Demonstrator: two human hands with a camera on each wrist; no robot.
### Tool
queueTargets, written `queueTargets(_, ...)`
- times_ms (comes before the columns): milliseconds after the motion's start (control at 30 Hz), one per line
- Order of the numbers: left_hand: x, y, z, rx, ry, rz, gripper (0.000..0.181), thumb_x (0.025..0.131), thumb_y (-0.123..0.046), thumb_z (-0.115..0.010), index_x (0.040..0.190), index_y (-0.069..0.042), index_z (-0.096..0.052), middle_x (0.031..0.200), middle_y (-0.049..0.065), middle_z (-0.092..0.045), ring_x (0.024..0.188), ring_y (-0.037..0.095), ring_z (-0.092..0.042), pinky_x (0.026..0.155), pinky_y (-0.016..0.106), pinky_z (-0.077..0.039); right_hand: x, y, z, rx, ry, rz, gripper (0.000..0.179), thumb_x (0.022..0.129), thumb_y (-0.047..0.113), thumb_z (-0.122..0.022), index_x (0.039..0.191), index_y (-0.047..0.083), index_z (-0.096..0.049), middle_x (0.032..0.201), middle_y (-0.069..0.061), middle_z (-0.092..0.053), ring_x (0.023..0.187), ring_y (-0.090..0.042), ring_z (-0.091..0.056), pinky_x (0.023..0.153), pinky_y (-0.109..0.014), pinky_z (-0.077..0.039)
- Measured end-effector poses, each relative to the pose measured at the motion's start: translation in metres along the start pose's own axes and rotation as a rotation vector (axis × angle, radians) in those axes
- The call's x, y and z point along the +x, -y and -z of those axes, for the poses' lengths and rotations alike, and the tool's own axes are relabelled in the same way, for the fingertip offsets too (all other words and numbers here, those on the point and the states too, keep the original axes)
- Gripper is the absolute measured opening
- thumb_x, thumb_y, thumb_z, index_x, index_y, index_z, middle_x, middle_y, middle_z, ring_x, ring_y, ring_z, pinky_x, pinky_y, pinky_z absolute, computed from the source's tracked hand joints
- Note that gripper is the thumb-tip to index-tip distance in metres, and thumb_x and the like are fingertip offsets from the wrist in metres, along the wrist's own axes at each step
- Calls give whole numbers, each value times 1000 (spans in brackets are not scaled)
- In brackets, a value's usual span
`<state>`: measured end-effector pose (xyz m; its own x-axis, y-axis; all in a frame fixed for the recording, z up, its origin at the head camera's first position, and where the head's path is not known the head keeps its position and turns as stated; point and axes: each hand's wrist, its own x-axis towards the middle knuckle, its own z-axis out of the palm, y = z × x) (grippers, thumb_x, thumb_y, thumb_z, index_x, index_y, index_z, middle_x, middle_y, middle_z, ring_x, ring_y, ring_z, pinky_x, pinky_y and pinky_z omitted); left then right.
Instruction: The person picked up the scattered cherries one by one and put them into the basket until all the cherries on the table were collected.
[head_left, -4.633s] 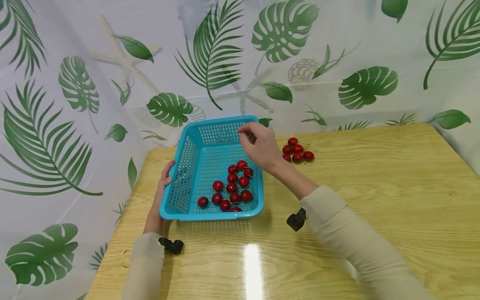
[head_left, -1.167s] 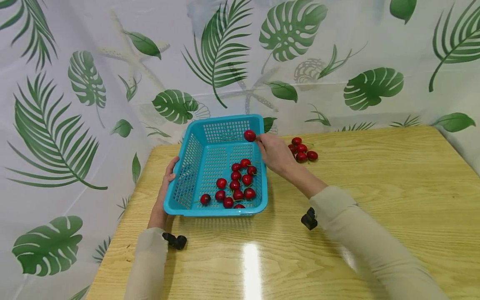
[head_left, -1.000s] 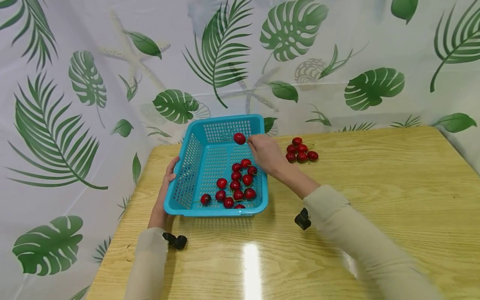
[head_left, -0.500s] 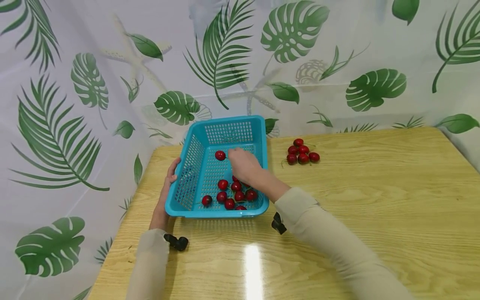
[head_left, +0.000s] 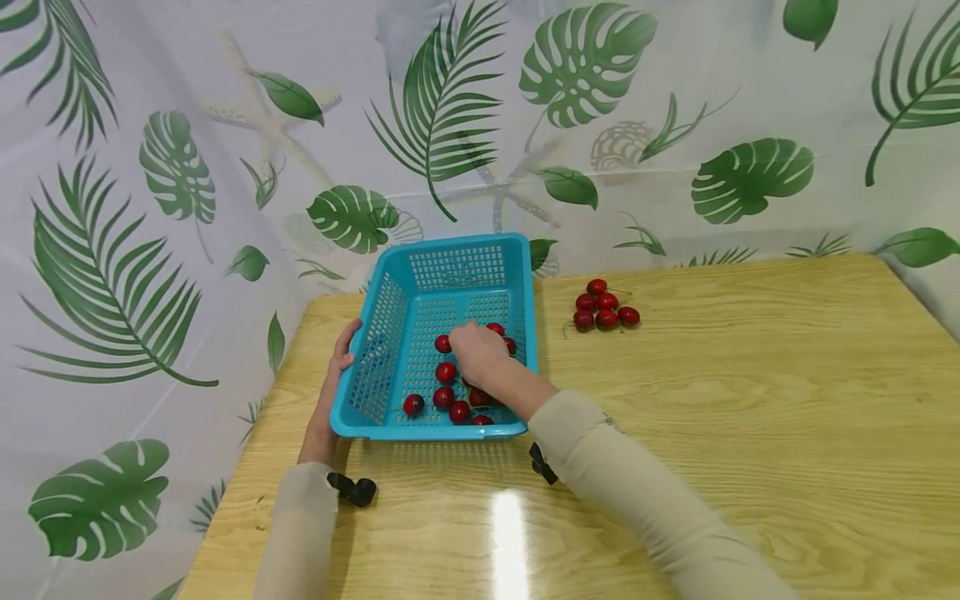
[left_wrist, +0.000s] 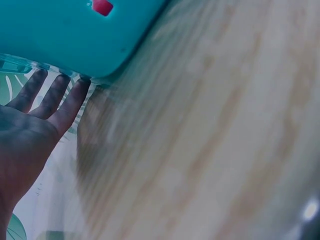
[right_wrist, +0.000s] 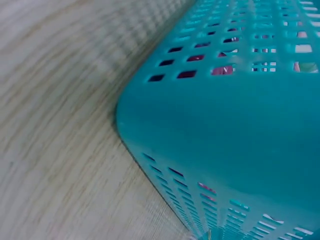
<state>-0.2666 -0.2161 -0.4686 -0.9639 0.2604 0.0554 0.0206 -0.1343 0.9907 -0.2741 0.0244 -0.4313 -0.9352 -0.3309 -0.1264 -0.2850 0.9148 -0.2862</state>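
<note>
A blue plastic basket (head_left: 352, 432) with a lattice of holes stands on the table, several red cherries (head_left: 446, 372) lying in its front and right part. My right hand (head_left: 482, 357) reaches down inside it, fingers curled at the stem side of one cherry (head_left: 443, 343); its fingertips and some cherries are hidden beneath the hand. Against the basket's left wall rests my left hand (head_left: 337, 367). In the left wrist view, the fingers (left_wrist: 70, 106) of that hand extend fairly straight to the basket. The right wrist view shows only the basket's outer corner (right_wrist: 210, 120) and table.
A small group of cherries (head_left: 606, 302) with stems lies on the wooden table (head_left: 735, 400) to the right of the basket. Behind rises a white curtain (head_left: 660, 75) with green leaf prints. Both sleeved wrists carry small black cameras (head_left: 354, 490).
My right hand has carried a cherry by its stem from the basket's back right, leftward and then down among the other cherries. The left hand has stayed at the basket's left side.
</note>
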Motion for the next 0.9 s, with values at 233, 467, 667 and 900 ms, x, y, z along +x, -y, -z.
queueTargets(233,3,3,-1,-3,-9,23,64,95,-18,-20,158,-31,-18,163,20,-6,142,33,-22,109,38,-26,-3,-1,-1,6,-1,29,14,93,0,-58,100,6,-69,106,-15,-66,99,-26,-62,80,-38,-55)
queueTargets(467,-2,-2,-3,25,-9,3,66,94,-13,-13,160,-19,-9,163,19,-8,145,40,-18,111,43,-26,-1,-1,2,52,-14,62,10,90,-2,-60,90,6,-66,93,-12,-67,86,-25,-64,71,-36,-55)
queueTargets(667,-2,0,-5,8,16,-22,64,96,-14,-14,160,-23,-13,163,20,-6,144,30,-21,112,39,-24,-4,-5,4,50,-54,60,17,90,-5,-58,99,8,-66,94,-11,-68,90,-26,-65,73,-38,-55)
queueTargets(900,-1,8,2,28,17,-78,62,98,-15,-17,159,-25,-18,161,23,-8,134,16,-33,104,25,-32,-3,-3,1,30,-69,78,15,91,-4,-58,94,9,-66,92,-10,-69,88,-27,-67,71,-39,-55)
